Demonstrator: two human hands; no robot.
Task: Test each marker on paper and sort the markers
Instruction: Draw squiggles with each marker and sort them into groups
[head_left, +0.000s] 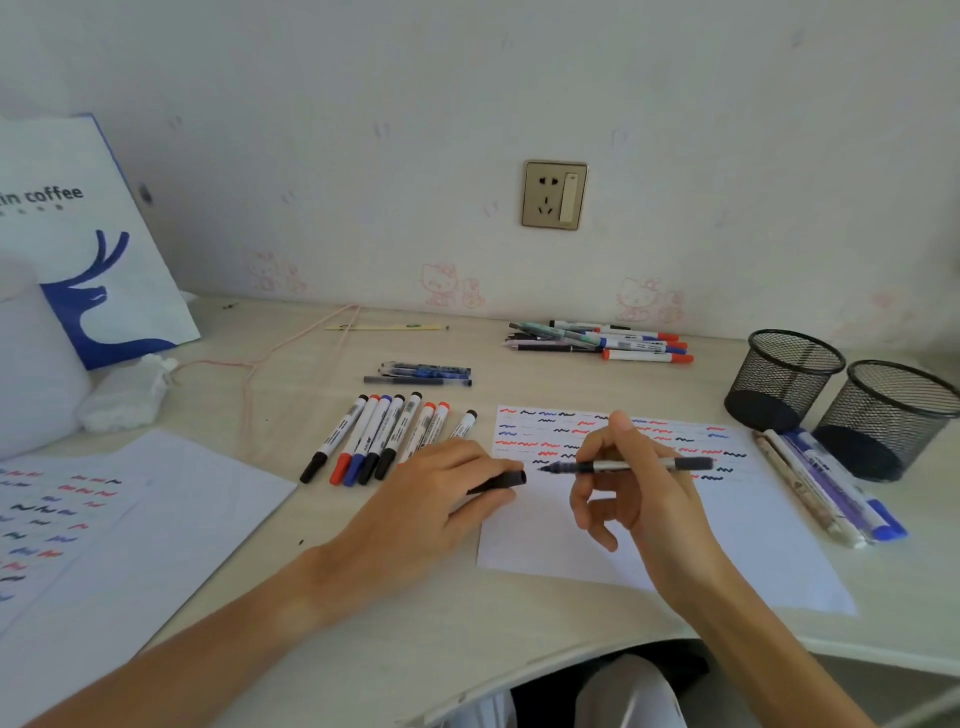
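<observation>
Head view: the right hand (631, 483) is pinching an uncapped black pen (631, 466), its tip lying just above the last squiggle row on the test paper (727, 545). The left hand (441, 493) is gripping the pen's cap (498, 480) at the paper's left edge. The testing step is in hand; whether the tip is touching the paper is unclear. Next: cap the pen, then place it with a sorted group, probably the marker row (384, 436).

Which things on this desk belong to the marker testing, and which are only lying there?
Belong to the job:
pen in right hand
black cap in left hand
test paper
marker row
far marker pile
mesh cups

Lying about:
coffee bag
wall socket
pink string
</observation>
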